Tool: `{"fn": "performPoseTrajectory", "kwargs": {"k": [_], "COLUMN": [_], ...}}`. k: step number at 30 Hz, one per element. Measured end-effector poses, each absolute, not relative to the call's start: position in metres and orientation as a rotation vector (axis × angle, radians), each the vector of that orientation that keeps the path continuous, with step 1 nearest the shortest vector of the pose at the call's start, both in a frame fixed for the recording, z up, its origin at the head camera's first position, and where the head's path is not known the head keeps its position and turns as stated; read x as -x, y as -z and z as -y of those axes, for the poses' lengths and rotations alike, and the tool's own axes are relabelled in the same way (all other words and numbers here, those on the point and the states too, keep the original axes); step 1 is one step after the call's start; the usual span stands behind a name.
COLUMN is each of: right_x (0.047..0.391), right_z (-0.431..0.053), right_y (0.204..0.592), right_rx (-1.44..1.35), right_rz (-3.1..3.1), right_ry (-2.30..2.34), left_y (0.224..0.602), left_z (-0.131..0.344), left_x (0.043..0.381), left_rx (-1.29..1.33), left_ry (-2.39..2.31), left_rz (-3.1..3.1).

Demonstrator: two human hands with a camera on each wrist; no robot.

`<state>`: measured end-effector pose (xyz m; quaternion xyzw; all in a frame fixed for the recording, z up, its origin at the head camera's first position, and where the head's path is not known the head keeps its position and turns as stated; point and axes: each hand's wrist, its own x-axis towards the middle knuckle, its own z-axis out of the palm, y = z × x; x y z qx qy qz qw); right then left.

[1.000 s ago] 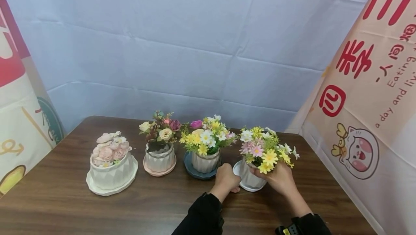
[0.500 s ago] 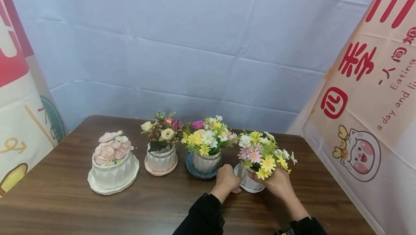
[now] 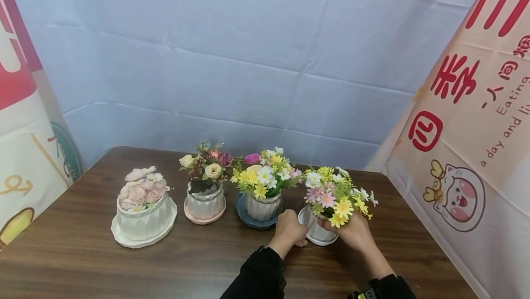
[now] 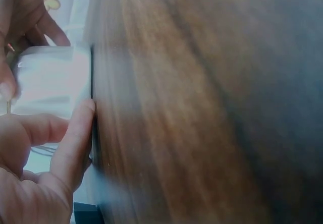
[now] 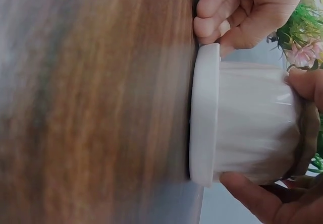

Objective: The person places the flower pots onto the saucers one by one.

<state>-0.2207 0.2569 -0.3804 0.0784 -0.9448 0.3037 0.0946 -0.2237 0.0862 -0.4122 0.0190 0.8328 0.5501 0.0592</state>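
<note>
In the head view, my left hand (image 3: 290, 230) pinches the left rim of a white saucer (image 3: 303, 216) on the table. The right wrist view shows its curled fingers beside the saucer (image 5: 204, 118) and the thumb at the rim. A white fluted flowerpot (image 5: 252, 118) stands on this saucer. My right hand (image 3: 357, 232) grips the pot from the right, fingers and thumb on opposite sides near its upper part. Yellow, pink and white flowers (image 3: 337, 193) fill the pot and partly hide those fingers. In the left wrist view, both hands are around the pot (image 4: 48, 75).
Leftward on the brown table (image 3: 186, 262) stand three more potted flowers: one on a blue saucer (image 3: 244, 218) close to my left hand, one on a pink saucer (image 3: 203, 221), and pale roses (image 3: 141, 193) on a white saucer. Cloth (image 3: 207, 60) hangs behind.
Over the first half second the flowers and right hand shift slightly left, and the head view shifts a little. Since then almost nothing has moved; both hands keep their hold.
</note>
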Motion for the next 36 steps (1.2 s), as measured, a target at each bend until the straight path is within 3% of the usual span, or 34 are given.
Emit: {"fn": "performPoseTrajectory", "kwargs": {"k": [22,30,36], "right_x": [0.203,0.179,0.161], "right_z": [-0.253,-0.243,-0.221], "right_y": [0.376,0.367,0.367], "right_rx": [-0.110,0.062,-0.231], "right_rz": [2.919,3.152,3.005], "right_ry": [-0.950,-0.812,-0.799], "left_y": [0.413,0.394,0.379], "left_z": [-0.081,-0.043,0.008], "left_x": [0.219,0.200,0.184], "left_rx": [-0.169,-0.378,-0.569], "left_ry": [-1.681,-1.542,-1.386], "left_rz": [-2.477,-2.565,-2.774]}}
